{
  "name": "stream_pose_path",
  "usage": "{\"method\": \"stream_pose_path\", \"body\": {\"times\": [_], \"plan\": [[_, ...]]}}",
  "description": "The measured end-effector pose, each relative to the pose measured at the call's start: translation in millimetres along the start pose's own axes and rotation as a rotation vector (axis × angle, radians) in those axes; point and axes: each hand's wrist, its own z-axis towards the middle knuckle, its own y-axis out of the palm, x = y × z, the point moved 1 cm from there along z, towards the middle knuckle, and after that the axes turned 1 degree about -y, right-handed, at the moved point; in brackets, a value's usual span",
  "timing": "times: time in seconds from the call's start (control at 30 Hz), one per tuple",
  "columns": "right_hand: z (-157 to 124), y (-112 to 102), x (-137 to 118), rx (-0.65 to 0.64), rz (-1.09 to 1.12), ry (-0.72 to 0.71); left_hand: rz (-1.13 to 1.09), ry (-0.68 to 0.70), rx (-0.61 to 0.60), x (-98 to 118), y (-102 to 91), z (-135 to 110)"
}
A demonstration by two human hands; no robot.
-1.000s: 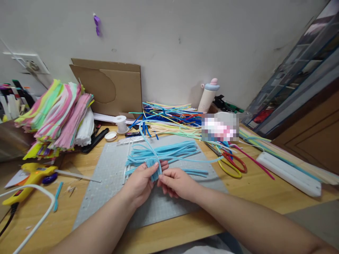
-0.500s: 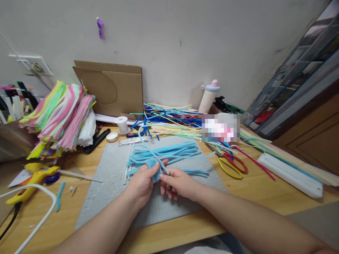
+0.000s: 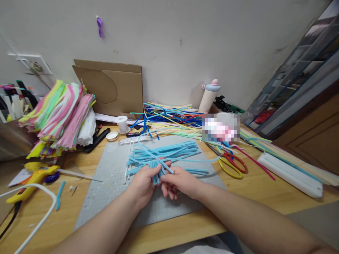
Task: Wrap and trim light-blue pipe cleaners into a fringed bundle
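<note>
My left hand (image 3: 143, 183) is closed on a flat band of blue pipe cleaners (image 3: 154, 166) laid side by side, its thumb pressing on their front. My right hand (image 3: 178, 181) pinches the blue strands at the band's right edge, its lower fingers curled loosely beneath. One long blue strand loops up and back from the band, and another stretches right toward the scissors. Just behind the hands lies a pile of blue pipe cleaners (image 3: 169, 150) on the grey cutting mat (image 3: 106, 190). The fingers partly hide the held piece.
Red-and-yellow-handled scissors (image 3: 230, 165) lie right of the mat, near a white power strip (image 3: 290, 174). A yellow glue gun (image 3: 33, 180) and a bundle of pastel pipe cleaners (image 3: 60, 116) are at left. Behind stand a white spool (image 3: 122, 124), cardboard (image 3: 127, 88) and a bottle (image 3: 208, 98).
Both hands have shifted slightly right with the blue band, which has turned a little between them. The loose looped strand sits lower, and the strand on the right reaches farther toward the scissors.
</note>
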Motion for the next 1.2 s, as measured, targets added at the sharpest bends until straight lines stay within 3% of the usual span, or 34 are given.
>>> {"method": "stream_pose_path", "body": {"times": [0.2,0.4,0.93,1.2], "plan": [[-0.2,-2.3,1.3,0.239,-0.131,-0.079,0.081,0.032,-0.012,2.9,0.5,-1.3],[-0.9,-2.1,-1.2,0.196,-0.049,-0.063,0.096,0.054,-0.023,3.6,2.2,-2.1],[0.2,0.0,3.0,0.178,-0.087,-0.051,-0.03,-0.074,-0.037,6.0,0.9,-2.0],[-0.6,1.2,5.3,0.17,-0.076,-0.065,0.051,0.003,-0.016,1.2,2.9,-3.2]]}}
